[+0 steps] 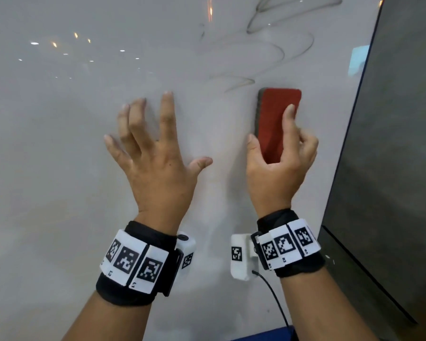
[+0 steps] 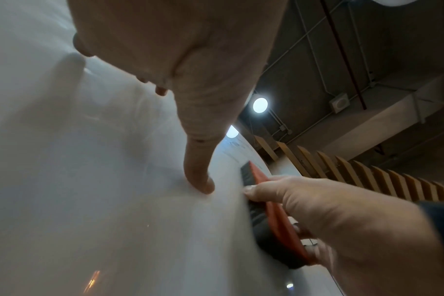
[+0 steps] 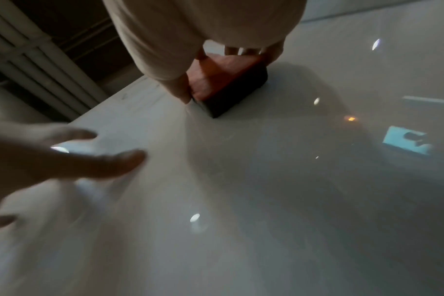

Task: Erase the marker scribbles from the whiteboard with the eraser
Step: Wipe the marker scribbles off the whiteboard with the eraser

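Observation:
The whiteboard (image 1: 59, 143) fills most of the head view. Grey marker scribbles (image 1: 280, 43) loop across its upper right, partly smeared. My right hand (image 1: 278, 158) grips a red-backed eraser (image 1: 276, 119) with a dark felt face, held upright and pressed flat against the board just below the scribbles; thumb on its left edge, fingers on the back and right edge. In the left wrist view the eraser (image 2: 274, 210) shows edge-on against the board. My left hand (image 1: 155, 148) is spread open, fingertips touching the board to the left of the eraser (image 3: 228, 82).
A dark panel (image 1: 391, 143) borders the whiteboard's right edge. Ceiling lights reflect as bright spots on the board's upper left. A cable (image 1: 276, 299) hangs from the right wrist band. The board surface below and to the left of the hands bears no marks.

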`<act>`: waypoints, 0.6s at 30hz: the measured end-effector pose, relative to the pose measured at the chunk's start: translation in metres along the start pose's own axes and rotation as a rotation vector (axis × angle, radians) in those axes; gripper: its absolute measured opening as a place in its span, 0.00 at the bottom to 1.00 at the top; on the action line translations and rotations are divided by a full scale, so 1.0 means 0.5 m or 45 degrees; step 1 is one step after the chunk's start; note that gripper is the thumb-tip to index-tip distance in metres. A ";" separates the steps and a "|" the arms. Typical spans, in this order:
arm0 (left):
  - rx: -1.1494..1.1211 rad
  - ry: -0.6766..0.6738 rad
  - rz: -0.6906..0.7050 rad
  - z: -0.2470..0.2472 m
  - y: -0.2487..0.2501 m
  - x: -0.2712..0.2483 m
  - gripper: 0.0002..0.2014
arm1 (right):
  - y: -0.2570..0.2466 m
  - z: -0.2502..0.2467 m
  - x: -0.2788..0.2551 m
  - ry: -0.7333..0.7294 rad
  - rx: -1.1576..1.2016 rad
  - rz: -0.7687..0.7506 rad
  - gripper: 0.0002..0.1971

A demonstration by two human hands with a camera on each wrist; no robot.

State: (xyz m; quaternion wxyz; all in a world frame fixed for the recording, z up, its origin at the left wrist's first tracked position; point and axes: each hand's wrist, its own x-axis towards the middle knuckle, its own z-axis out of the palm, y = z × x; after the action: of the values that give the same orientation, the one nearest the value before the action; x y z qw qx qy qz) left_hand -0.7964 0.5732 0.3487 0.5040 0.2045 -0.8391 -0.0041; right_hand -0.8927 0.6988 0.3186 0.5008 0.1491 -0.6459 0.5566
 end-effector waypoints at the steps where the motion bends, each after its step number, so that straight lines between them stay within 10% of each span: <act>1: 0.022 -0.045 0.006 -0.004 0.000 0.007 0.61 | -0.014 0.009 -0.019 -0.054 -0.008 -0.081 0.34; 6: 0.091 -0.130 0.072 -0.005 -0.011 0.014 0.62 | -0.017 0.014 -0.027 -0.195 -0.086 -0.371 0.29; 11: 0.116 -0.142 0.081 -0.002 -0.014 0.012 0.63 | -0.014 0.022 0.022 0.044 -0.057 -0.105 0.29; 18: 0.104 -0.052 0.082 -0.019 -0.016 0.015 0.55 | -0.051 0.015 -0.005 -0.260 -0.097 -0.447 0.29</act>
State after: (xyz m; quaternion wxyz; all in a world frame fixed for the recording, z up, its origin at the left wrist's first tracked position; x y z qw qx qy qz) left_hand -0.7889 0.5652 0.3580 0.4779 0.1977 -0.8549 0.0420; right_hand -0.8763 0.6827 0.3320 0.5272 0.2961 -0.6780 0.4180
